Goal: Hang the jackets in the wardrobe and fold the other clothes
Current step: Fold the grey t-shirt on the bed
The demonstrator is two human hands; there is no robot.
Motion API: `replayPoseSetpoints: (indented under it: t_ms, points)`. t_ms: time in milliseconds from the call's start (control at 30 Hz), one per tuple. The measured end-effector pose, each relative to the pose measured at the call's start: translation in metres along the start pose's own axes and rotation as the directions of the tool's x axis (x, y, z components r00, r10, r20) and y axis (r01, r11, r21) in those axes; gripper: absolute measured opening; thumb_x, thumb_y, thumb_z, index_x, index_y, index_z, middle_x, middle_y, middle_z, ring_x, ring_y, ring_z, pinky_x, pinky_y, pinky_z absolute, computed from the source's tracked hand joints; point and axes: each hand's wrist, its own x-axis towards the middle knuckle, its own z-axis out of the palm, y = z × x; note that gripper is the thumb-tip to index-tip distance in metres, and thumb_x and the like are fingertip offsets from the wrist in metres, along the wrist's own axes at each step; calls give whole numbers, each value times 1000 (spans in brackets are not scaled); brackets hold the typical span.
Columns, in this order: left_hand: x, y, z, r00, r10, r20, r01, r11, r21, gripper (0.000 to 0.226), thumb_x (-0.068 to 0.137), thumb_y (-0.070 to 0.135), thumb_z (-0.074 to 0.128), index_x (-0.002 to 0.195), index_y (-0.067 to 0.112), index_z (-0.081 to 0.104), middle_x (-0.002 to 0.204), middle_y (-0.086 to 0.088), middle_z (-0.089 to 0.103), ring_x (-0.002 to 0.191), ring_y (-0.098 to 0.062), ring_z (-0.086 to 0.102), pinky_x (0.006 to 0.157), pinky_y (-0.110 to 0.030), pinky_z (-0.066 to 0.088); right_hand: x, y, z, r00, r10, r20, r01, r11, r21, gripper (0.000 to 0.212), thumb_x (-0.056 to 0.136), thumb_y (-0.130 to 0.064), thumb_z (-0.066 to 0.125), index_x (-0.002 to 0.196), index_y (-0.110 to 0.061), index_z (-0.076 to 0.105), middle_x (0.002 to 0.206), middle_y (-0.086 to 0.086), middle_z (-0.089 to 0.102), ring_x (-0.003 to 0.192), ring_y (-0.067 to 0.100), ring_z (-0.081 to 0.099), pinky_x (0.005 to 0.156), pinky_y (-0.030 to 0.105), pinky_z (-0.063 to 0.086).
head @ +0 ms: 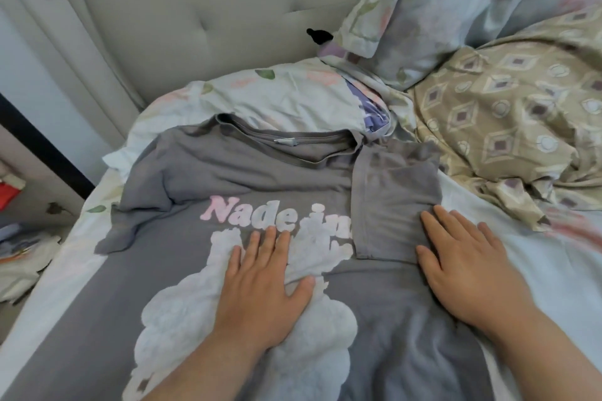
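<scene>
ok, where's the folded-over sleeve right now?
In the head view, the folded sleeve lies right of centre on the grey T-shirt, beside the pink lettering, with the right hand flat on its lower right edge.

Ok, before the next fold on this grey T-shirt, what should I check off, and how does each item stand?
1. grey T-shirt lies print-up on the bed: ok.
2. right-side sleeve folded over the front: ok.
3. left-side sleeve folded in: not ok, spread and creased.
4. left hand and right hand flat, gripping nothing: ok.
5. patterned blanket clear of the shirt: cannot tell.
</scene>
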Motion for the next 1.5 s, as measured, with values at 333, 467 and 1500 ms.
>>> replayPoseSetpoints:
  t_ms: [333, 467, 1500]
  points:
    - [-1, -15, -16, 995, 70, 66, -42, 933, -356, 74, 91, 60, 28, 158, 33, 11, 165, 13, 1, 149, -3, -11, 119, -34, -17, -18, -55, -27, 970, 175, -171, -142, 971, 191, 38, 87, -10, 69, 124, -1, 65, 133, 18, 61, 122, 39, 54, 109, 52, 38]
    - [5, -49, -67, 958, -79, 276, 286, 208, -935, 15, 86, 35, 60, 95, 42, 70, 100, 30, 68, 103, 12, 57, 91, -10, 44, 0, -145, -33, 977, -14, -210, 70, 963, 259, 41, 89, -13, 65, 129, -5, 63, 141, 11, 56, 129, 31, 51, 109, 42, 37]
    - [102, -308, -154, 880, -473, 35, -16, -104, -994, 31, 92, -4, 55, 75, 22, 59, 62, 6, 61, 54, -9, 53, 42, -16, 35, 190, -457, -100, 825, -486, 288, 325, 826, 461, 23, 91, -32, 61, 77, -15, 68, 82, -3, 65, 67, 13, 48, 59, 26, 38]
